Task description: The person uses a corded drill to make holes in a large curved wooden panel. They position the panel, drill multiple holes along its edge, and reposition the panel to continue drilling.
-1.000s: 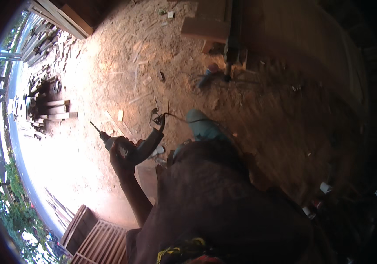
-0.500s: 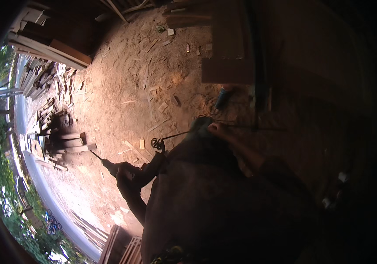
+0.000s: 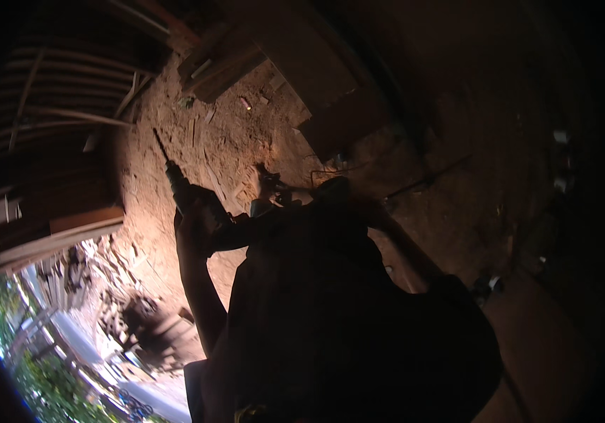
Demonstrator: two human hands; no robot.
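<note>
My left hand (image 3: 194, 224) is closed around a dark power drill (image 3: 179, 185). The drill carries a long, thin bit that points away over the dirt floor, touching nothing that I can see. On the right, my bent right forearm (image 3: 412, 247) leads to my right hand (image 3: 362, 208), close to the front of my body. Deep shadow hides its fingers, so whether it holds anything cannot be made out. My dark clothing fills the lower middle.
Dark boards or panels (image 3: 345, 123) stand ahead on the right. Wood scraps lie on the dirt floor (image 3: 235, 134). Stacked planks (image 3: 69, 236) edge the left side, with a heap of offcuts (image 3: 76, 271) beyond. A thin dark rod (image 3: 429, 181) lies on the right.
My view has turned left. The drill has swung from pointing leftward to pointing ahead, still in my left hand. My right hand stays near my body, now in darker shadow.
</note>
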